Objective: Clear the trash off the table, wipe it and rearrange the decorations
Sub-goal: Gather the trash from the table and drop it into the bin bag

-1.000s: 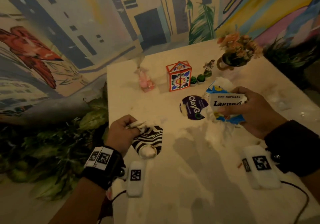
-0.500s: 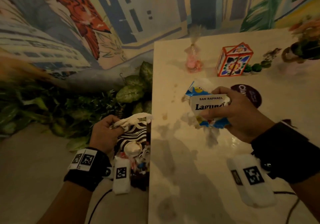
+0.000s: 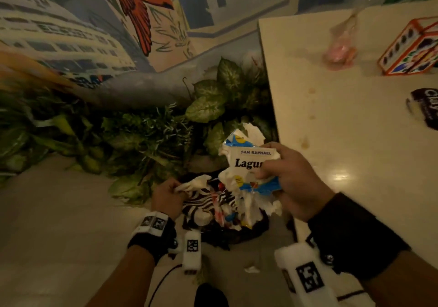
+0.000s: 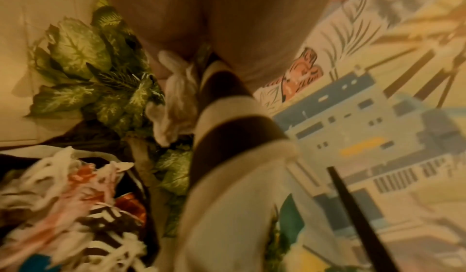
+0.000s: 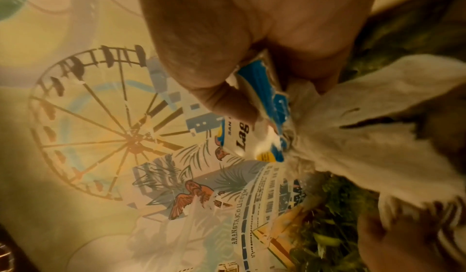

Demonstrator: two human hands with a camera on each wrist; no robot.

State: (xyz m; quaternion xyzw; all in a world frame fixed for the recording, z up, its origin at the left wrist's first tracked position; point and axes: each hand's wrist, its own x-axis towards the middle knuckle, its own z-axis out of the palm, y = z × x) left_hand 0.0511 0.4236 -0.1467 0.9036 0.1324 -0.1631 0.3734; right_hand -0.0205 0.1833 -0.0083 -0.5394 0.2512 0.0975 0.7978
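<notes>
My right hand [image 3: 279,178] grips a crumpled white-and-blue "Laguna" carton [image 3: 248,162] together with white tissue [image 3: 254,208], held off the table's left edge above a dark trash bin [image 3: 227,231] on the floor. In the right wrist view the carton [image 5: 262,104] and tissue [image 5: 373,120] bunch between thumb and fingers. My left hand [image 3: 167,196] holds a black-and-white striped cup [image 3: 201,200] with crumpled tissue [image 3: 194,183] over the bin's left side. The left wrist view shows the striped cup [image 4: 227,136] and tissue [image 4: 176,96] in that hand, with trash [image 4: 63,206] below.
The white table [image 3: 343,129] carries a pink wrapped figure [image 3: 340,50], a colourful lantern box [image 3: 410,48] and a dark round lid [image 3: 424,107]. Leafy plants [image 3: 147,136] line the mural wall [image 3: 94,22] beside the bin. A tissue scrap [image 3: 251,269] lies on the floor.
Both hands moved left off the table with their trash and now hang over the bin on the floor. The view turned left and down.
</notes>
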